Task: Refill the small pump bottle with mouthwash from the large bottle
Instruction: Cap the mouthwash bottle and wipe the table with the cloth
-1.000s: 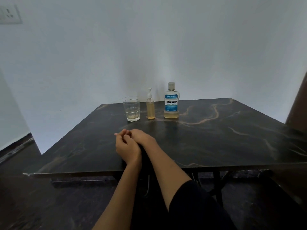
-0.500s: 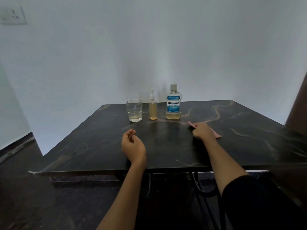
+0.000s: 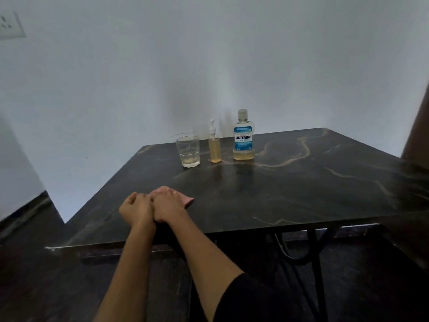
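Both hands lie together on the dark marbled bench [image 3: 301,194], close to its near edge and toward the near left corner. The left hand [image 3: 137,209] rests with its fingers loosely curled and holds nothing that can be seen. The right hand [image 3: 168,206] lies against it, fingers laid fairly flat on a small pink cloth [image 3: 189,201], of which only a corner shows past the fingers; whether the fingers pinch it or merely press it cannot be told.

Well apart from the hands, in a row near the far edge of the bench, stand three things, all upright. The small pump bottle [image 3: 214,145] is in the middle, with a white pump head and amber liquid filling most of its body. Just beside it, toward the right edge, is the large bottle [image 3: 243,138], capped, with a low layer of amber liquid at the bottom; its blue and white label reads "LISTERINE" and below that "COOL MINT", the finer print being too small to read. On the other side of the pump bottle is a clear glass [image 3: 188,151] with a little pale liquid at its base.
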